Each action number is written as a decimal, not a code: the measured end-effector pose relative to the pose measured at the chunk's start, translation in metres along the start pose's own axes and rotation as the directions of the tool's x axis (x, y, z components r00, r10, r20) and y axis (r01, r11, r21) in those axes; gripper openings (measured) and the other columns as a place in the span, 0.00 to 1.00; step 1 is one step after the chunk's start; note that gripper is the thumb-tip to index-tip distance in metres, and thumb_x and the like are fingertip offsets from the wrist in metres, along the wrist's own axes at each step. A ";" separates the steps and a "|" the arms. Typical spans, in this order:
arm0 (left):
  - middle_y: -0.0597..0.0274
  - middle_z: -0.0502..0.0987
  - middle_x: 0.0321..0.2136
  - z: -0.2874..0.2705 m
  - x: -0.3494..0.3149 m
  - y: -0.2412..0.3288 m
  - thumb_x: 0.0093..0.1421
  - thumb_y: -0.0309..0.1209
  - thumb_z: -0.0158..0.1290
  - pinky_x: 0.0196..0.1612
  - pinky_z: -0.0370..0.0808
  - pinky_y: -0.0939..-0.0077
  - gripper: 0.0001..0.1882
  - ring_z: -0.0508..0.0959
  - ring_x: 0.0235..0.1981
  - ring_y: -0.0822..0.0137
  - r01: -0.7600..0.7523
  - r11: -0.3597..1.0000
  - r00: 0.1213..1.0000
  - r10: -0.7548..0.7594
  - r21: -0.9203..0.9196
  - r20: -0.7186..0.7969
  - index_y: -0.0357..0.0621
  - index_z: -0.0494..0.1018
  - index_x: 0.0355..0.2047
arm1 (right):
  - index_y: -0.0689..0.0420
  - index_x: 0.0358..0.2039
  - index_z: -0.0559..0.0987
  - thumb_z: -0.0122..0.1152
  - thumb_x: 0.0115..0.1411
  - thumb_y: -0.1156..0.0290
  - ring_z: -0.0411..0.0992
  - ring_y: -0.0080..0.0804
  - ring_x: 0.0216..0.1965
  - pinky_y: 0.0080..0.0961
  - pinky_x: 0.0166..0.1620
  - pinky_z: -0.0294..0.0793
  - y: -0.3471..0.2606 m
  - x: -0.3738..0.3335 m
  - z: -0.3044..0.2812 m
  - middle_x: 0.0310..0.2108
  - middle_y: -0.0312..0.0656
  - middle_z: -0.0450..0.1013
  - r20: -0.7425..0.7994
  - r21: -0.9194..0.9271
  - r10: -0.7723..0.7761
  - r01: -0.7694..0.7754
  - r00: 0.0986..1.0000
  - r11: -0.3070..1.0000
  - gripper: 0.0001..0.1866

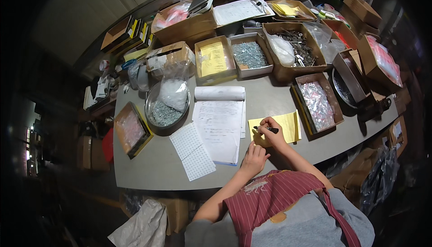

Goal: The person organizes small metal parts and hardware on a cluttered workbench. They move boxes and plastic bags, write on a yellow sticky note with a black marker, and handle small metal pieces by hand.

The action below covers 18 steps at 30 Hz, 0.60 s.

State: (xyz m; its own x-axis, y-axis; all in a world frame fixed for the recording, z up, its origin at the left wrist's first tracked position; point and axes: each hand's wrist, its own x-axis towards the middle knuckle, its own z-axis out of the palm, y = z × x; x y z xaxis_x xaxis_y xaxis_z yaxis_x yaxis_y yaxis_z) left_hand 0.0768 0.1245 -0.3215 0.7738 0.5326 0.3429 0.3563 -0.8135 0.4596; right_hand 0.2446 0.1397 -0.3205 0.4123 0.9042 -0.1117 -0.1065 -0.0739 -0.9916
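1. One yellow sheet [288, 123] is lying on the bench [148, 170], between the white notepad [219, 123] and the carton [329, 128] of clear packets.
2. The right hand [275, 135] is gripping a black marker [272, 130], whose far end is pointing left over the sheet, near its left edge.
3. The left hand [255, 158] is lying close to the right one, fingers curled at the sheet's lower left corner; whether it is pressing down, one cannot tell.
4. For clean strokes, the left fingertips should be bracing that corner and the marker should be bearing down lightly.
5. The notepad is lying flat, seemingly leaving the writing wrist room.
6. Farther out, open boxes [218, 79] are lining the bench's far side.
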 end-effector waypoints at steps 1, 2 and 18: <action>0.46 0.70 0.39 0.001 -0.001 0.000 0.60 0.34 0.60 0.58 0.69 0.52 0.14 0.72 0.46 0.43 -0.004 1.000 1.000 0.004 0.015 -0.005 0.36 0.70 0.36 | 0.60 0.34 0.76 0.66 0.56 0.71 0.69 0.18 0.30 0.18 0.35 0.69 0.000 -0.001 -0.001 0.27 0.33 0.72 -0.012 -0.024 -0.014 0.014 1.000 1.000 0.09; 0.45 0.70 0.41 0.003 -0.001 0.000 0.60 0.34 0.60 0.57 0.70 0.52 0.14 0.71 0.47 0.43 -0.008 1.000 1.000 0.008 0.029 -0.008 0.36 0.70 0.37 | 0.60 0.33 0.76 0.67 0.55 0.69 0.69 0.18 0.30 0.19 0.34 0.68 -0.001 -0.003 -0.005 0.27 0.34 0.73 -0.025 -0.049 -0.029 0.028 0.999 0.998 0.10; 0.51 0.73 0.39 0.014 -0.002 -0.006 0.58 0.35 0.59 0.52 0.68 0.57 0.14 0.73 0.43 0.53 -0.044 0.994 0.998 0.048 0.103 -0.043 0.40 0.70 0.37 | 0.58 0.24 0.78 0.68 0.54 0.66 0.72 0.28 0.28 0.39 0.66 0.52 -0.018 -0.014 -0.011 0.22 0.36 0.76 0.035 -0.318 -0.191 0.192 0.981 0.929 0.10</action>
State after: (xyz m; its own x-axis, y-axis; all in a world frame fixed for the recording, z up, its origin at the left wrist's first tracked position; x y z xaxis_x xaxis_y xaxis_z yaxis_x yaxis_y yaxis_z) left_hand 0.0801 0.1248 -0.3365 0.7672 0.5020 0.3993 0.3741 -0.8558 0.3573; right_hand 0.2503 0.1240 -0.3018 0.3929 0.9159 0.0821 0.2677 -0.0284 -0.9631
